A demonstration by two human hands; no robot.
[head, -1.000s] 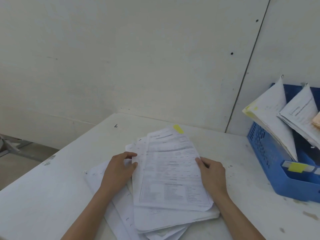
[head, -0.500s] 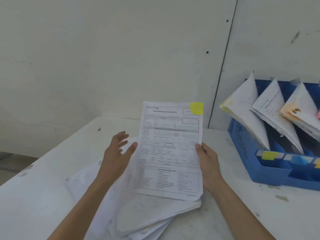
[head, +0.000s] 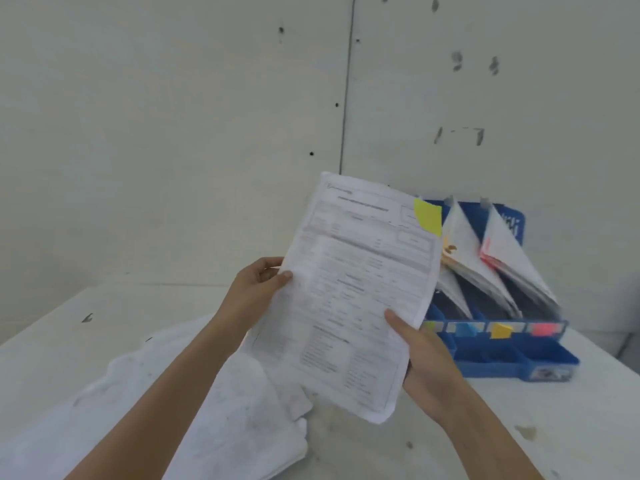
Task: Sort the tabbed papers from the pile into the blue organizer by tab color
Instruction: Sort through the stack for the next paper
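A printed sheet [head: 353, 292] with a yellow tab [head: 429, 216] at its top right corner is held up above the table. My left hand [head: 256, 289] pinches its left edge, thumb on the front. My right hand [head: 419, 355] grips its lower right edge. The sheet tilts to the right and covers the left part of the blue organizer [head: 519, 355]. The organizer's front rail carries yellow-green, blue, yellow and pink labels, and leaning papers fill its slots. The pile of papers [head: 214, 410] lies on the table below my left forearm.
The white table [head: 519, 427] stands against a white panelled wall [head: 173, 133]. The organizer stands at the back right by the wall. The table's right edge shows at the far right.
The sheet has risen off the pile and swung right, in front of the organizer. My left hand, open beside it before, now pinches its left edge. The view has turned right.
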